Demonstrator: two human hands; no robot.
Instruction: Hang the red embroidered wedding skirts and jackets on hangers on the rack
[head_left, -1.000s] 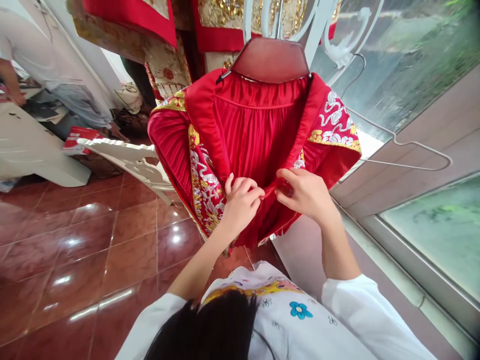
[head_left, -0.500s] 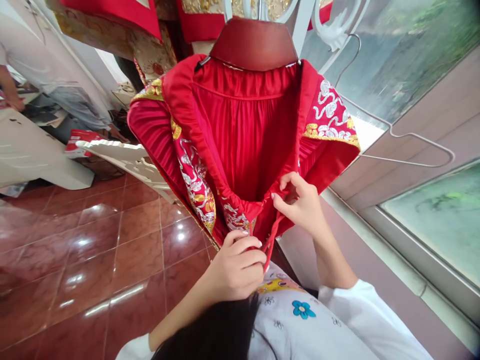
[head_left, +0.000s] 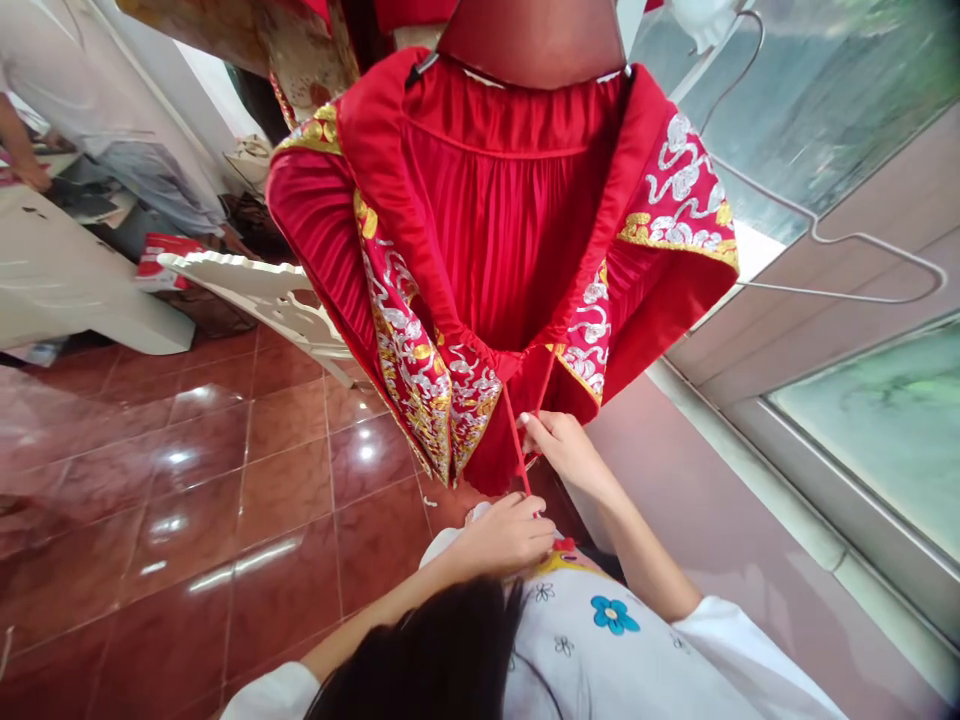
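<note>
A red pleated skirt (head_left: 495,230) with gold and silver embroidery hangs by its gathered waistband from a dark red-brown hanger (head_left: 532,42). Two red drawstring ends (head_left: 514,425) come out of the waistband's front and run down toward me. Low in front of the skirt, my left hand (head_left: 504,535) is closed on one cord, which is pulled straight. My right hand (head_left: 562,450) pinches the other cord a little higher and to the right. The lower ends of the cords are partly hidden by my fingers.
To the right, an unused wire hanger (head_left: 847,240) hangs beside the window (head_left: 877,420). A white carved panel (head_left: 255,300) stands left of the skirt above the red tiled floor (head_left: 285,470). At far left a person (head_left: 82,110) stands by a white table (head_left: 75,270).
My right hand has left the waistband and moved down onto a cord. My left hand has drawn its cord lower. The skirt and hanger sit higher in view.
</note>
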